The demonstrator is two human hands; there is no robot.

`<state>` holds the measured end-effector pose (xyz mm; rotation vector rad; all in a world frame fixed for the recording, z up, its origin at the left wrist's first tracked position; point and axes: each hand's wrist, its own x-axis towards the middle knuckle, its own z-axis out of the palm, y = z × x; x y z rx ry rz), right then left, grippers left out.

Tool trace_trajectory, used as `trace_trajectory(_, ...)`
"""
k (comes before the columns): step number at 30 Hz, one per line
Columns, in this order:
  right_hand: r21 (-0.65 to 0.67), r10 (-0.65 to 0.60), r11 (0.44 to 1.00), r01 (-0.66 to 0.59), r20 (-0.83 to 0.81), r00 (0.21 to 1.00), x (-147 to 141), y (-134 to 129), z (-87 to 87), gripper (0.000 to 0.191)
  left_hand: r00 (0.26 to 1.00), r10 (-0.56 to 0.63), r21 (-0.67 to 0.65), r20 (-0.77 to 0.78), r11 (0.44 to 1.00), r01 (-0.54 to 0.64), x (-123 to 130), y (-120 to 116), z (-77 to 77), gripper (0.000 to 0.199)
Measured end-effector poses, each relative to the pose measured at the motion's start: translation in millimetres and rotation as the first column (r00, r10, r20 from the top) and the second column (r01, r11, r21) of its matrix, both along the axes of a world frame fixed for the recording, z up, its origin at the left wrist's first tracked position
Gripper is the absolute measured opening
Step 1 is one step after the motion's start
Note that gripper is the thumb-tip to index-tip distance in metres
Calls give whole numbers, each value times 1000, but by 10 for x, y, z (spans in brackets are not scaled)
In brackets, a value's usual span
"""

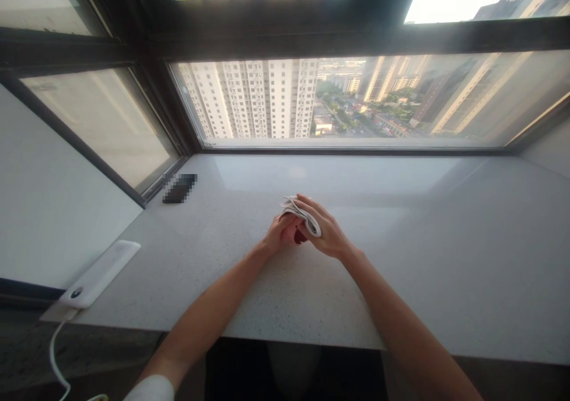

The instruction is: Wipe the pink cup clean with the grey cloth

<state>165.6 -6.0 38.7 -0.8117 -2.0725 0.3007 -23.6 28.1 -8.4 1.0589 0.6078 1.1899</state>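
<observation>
Near the middle of the pale speckled sill, my right hand (327,229) is wrapped round a folded white cloth (313,225), with the fingers bent over its top. My left hand (276,234) is closed just to the left, against a small pink and dark red object (299,236). The cloth lies over the top of that object and touches it. Most of the object is hidden between the two hands and the cloth, so its full shape cannot be made out.
A dark, pixelated item (179,189) lies at the sill's back left corner. On the left edge rests a white power strip (101,276) with a white cable (53,353) hanging down. Dark window frames (347,151) border the sill (445,258) at the back.
</observation>
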Motion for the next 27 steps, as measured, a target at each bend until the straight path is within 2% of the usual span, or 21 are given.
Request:
trace_trajectory(4,-119,-5,993,-2,-51,999,9,-2,-40,64,999,30,72,-17,997,-28,-29,37,19,43)
trace_trajectory(6,-81,14,997,-19,-54,998,-12,-27,-68,62,999,32,53,-9,998,-31,-22,54,-11,45)
trace_trajectory(10,58,42,997,-43,8,999,-46,-43,-129,75,999,45,-9,18,999,-44,-4,64,-70,48)
trace_trajectory(12,41,36,999,-35,-12,999,-42,-18,-166,78,999,39,-7,15,999,-39,0,60,-61,49)
trace_trajectory(16,-45,-41,998,34,-157,987,-61,-8,-203,77,1000,15,-2,-25,1000,-15,9,55,-18,52)
trace_trajectory(21,76,22,997,-17,-70,997,-109,-48,-183,74,999,50,27,-7,998,-50,2,66,-46,51)
trace_trajectory(25,-50,-38,998,29,-185,982,-73,12,-246,65,999,5,27,-47,1000,-4,-16,74,-39,54)
trace_trajectory(27,-71,-74,996,60,-230,970,-85,3,-250,63,998,4,29,-66,1000,-2,-15,74,-30,55)
